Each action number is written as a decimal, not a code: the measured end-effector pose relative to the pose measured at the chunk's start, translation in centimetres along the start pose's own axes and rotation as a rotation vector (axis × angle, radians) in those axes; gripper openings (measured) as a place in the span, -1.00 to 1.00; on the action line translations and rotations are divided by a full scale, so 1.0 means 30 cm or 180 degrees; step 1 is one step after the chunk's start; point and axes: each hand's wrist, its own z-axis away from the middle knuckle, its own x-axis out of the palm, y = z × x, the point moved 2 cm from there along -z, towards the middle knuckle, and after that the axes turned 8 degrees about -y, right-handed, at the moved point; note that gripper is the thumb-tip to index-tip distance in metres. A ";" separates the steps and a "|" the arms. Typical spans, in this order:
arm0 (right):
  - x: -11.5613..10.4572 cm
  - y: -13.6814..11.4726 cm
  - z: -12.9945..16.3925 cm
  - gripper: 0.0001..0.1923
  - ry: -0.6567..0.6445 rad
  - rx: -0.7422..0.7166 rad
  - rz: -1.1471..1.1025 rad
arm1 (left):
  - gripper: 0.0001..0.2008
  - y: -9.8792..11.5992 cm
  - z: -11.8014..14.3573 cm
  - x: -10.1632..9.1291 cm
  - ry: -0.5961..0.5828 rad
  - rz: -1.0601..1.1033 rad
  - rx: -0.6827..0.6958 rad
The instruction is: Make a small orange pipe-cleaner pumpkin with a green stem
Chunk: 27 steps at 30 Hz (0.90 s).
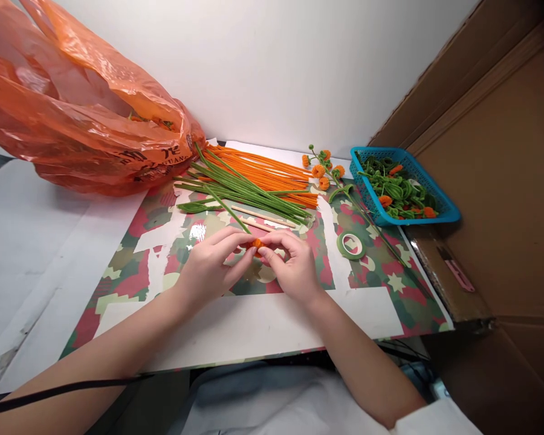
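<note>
Between my two hands sits a small orange pipe-cleaner flower [257, 244], pinched from both sides. The thumb and fingers of my left hand [215, 260] close on its left side. My right hand [294, 263] grips its right side the same way. A green stem [228, 209] slants up and left from behind the left fingertips; whether it joins the flower is hidden. Just beyond my hands lie green pipe cleaners [254, 193], with orange pipe cleaners [263, 166] behind them. Two thin wooden sticks [263, 216] rest close to my fingertips.
A roll of green tape [351, 246] lies to the right. Behind it is a finished stem of orange flowers [320, 171]. A blue basket [435, 187] holds green and orange pieces. An orange plastic bag [95, 133] stands at left. A pink cutter [457, 272] lies by the cardboard wall.
</note>
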 end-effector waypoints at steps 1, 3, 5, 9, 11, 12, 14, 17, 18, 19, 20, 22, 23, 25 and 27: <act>0.000 -0.003 0.001 -0.91 -0.0010 -0.0033 0.0036 | -0.83 0.000 -0.001 0.001 -0.0035 -0.0067 0.0037; 0.000 -0.007 0.003 -0.91 -0.0019 -0.0084 0.0116 | -0.81 0.002 -0.002 0.005 -0.0093 -0.0200 0.0142; 0.000 -0.011 0.005 -0.91 -0.0011 -0.0155 0.0202 | -0.81 0.002 -0.003 0.008 -0.0120 -0.0288 0.0214; 0.003 -0.014 0.005 -0.91 0.0042 -0.0127 0.0190 | -0.83 -0.005 -0.001 0.013 -0.0146 -0.0101 -0.0012; 0.007 -0.009 0.004 -0.87 0.0224 0.0076 -0.0009 | -0.85 -0.010 0.002 0.016 -0.0063 0.0193 -0.0316; 0.010 -0.007 0.003 -0.81 0.0347 0.0202 -0.0121 | -0.85 -0.012 0.004 0.018 0.0013 0.0374 -0.0477; 0.017 -0.001 0.002 -0.70 0.0524 0.0447 -0.0323 | -0.84 -0.013 0.009 0.023 0.0142 0.0769 -0.0767; 0.030 0.004 0.000 -0.69 0.0581 0.0673 -0.0635 | -0.82 -0.007 0.015 0.032 0.0188 0.1350 -0.1079; 0.032 0.005 0.001 -0.72 0.0594 0.0694 -0.0744 | -0.82 -0.004 0.016 0.035 0.0183 0.1512 -0.1158; 0.032 0.005 0.001 -0.75 0.0604 0.0688 -0.0828 | -0.82 -0.002 0.017 0.036 0.0184 0.1643 -0.1211; 0.031 0.004 0.002 -0.78 0.0614 0.0659 -0.0865 | -0.83 -0.001 0.018 0.036 0.0193 0.1736 -0.1238; 0.026 0.001 0.005 -0.84 0.0590 0.0534 -0.0798 | -0.85 0.000 0.018 0.034 0.0213 0.1791 -0.1215; 0.022 -0.002 0.006 -0.87 0.0572 0.0442 -0.0723 | -0.86 -0.001 0.018 0.031 0.0224 0.1751 -0.1165; 0.016 -0.007 0.008 -0.90 0.0544 0.0264 -0.0568 | -0.90 -0.002 0.018 0.026 0.0279 0.1559 -0.0994; 0.014 -0.010 0.009 -0.92 0.0488 0.0159 -0.0479 | -0.93 -0.003 0.018 0.021 0.0316 0.1282 -0.0732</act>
